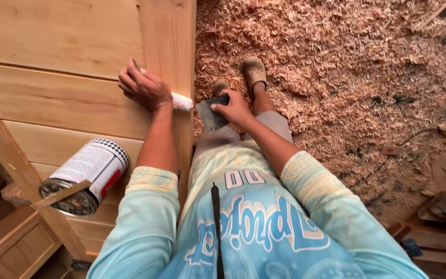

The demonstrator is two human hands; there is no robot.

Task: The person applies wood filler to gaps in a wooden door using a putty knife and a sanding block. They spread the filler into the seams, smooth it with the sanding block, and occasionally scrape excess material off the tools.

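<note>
Seen from above, standing beside a pale wooden door (63, 103) laid flat. Left hand (143, 88) curled shut around a thin tool, only its dark tip showing above the knuckles, and resting on the door's panel, just beside a white lump (182, 102), likely filler, at the edge stile; probably braced there for steadiness. Right hand (233, 107) pinching a dark flat scraper (211, 113) between thumb and fingers, blade corner aimed at the lump, held off the door's edge over the floor. Open can (86, 175) lying on its side on the door, a stick (60, 195) across its mouth, within easy reach. Door unfinished, light-grained, with recessed horizontal panels. Shavings (336, 67) thick on the floor underfoot.
</note>
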